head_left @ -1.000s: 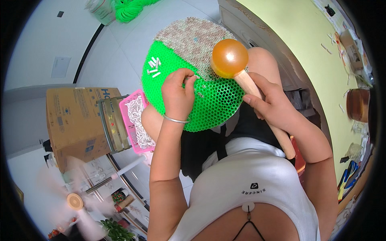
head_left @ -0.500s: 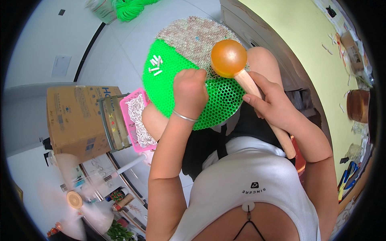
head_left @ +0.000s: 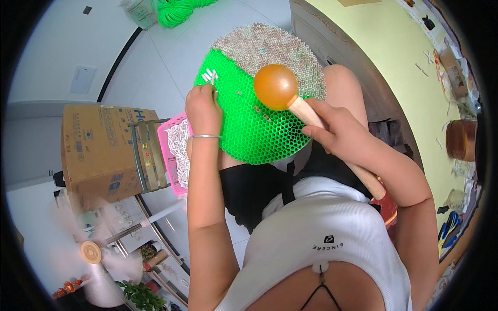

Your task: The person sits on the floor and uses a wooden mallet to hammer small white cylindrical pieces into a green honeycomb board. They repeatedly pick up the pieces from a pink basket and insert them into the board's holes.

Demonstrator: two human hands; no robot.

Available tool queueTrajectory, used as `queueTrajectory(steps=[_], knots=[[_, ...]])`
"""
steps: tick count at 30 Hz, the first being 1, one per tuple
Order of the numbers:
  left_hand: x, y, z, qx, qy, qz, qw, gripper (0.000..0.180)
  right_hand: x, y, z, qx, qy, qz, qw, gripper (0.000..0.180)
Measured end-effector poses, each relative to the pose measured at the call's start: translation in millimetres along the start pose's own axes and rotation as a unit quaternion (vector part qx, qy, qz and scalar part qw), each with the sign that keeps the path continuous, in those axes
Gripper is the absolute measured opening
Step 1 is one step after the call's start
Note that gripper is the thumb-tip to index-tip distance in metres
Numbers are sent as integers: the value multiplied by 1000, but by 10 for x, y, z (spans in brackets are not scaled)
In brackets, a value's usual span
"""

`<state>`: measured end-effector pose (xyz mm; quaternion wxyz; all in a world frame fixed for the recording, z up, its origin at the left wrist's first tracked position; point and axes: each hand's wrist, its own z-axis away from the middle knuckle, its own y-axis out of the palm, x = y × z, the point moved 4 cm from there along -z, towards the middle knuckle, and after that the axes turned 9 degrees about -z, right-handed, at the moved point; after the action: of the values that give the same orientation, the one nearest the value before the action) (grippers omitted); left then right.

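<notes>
A round green honeycomb disc (head_left: 249, 135) of open cells rests across my lap. Its far right part is packed with whitish tubes (head_left: 277, 49) standing in the cells, and a few more sit in cells near the middle. My left hand (head_left: 204, 109) is at the disc's left edge, fingers pinched on a short white tube (head_left: 213, 78) beside a small loose pile. In my right hand (head_left: 337, 124) is a mallet (head_left: 277, 87) with an orange ball head, gripped by its wooden handle. The mallet's head is over the disc, covering part of it.
A pink basket (head_left: 165, 147) full of white tubes stands left of my leg, beside a folding stool (head_left: 148, 155) and a cardboard box (head_left: 98, 155). A spinning fan (head_left: 91, 252) is at lower left. Green cord (head_left: 176, 14) lies beyond the disc; a cluttered yellow tabletop (head_left: 389, 41) runs along the right.
My left hand has moved left and away from me, from the disc's middle to the loose tubes. The mallet has shifted left and slightly toward me, still in my right hand.
</notes>
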<state>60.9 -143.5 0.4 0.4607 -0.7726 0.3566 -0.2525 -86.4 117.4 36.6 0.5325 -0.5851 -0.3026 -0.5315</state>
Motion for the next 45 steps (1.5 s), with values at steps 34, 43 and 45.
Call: queueTrajectory(steps=[34, 43, 45], knots=[[58, 60, -151, -2, 33, -50, 998, 14, 153, -27, -183, -3, -32, 57, 998, 38], [-354, -196, -43, 7, -50, 341, 939, 9, 68, -189, 48, -47, 102, -152, 982, 42], [-553, -213, 2, 46, -67, 397, 914, 8, 26, -195, 38, -53, 106, -171, 978, 43]])
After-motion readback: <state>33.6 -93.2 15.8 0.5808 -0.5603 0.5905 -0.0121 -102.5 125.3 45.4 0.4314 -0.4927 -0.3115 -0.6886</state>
